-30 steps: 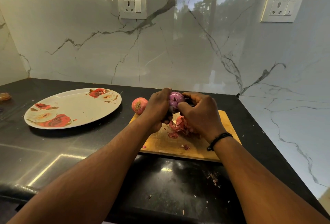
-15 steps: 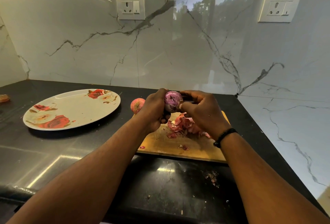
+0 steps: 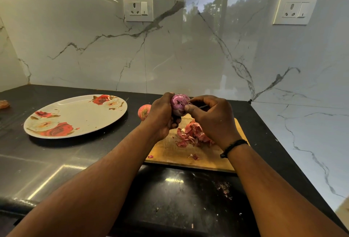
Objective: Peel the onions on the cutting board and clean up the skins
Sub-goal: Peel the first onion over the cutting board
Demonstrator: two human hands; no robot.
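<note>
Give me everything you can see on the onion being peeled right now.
The purple onion is round and glossy, mostly stripped, with thin skin wisps at its right side. It is held up above the wooden cutting board. The left hand grips it from the left and below; the right hand pinches at its skin.

Counting it up: two onions, one purple onion [image 3: 178, 105] mostly peeled and one unpeeled onion [image 3: 144, 112] with its skin on. One cutting board [image 3: 170, 151], one pile of skins [image 3: 192, 135], one flowered plate [image 3: 75, 116]. Two wall sockets, the left socket [image 3: 138, 8] and the right socket [image 3: 295, 9]. Two hands, one wristband [image 3: 233, 147].
</note>
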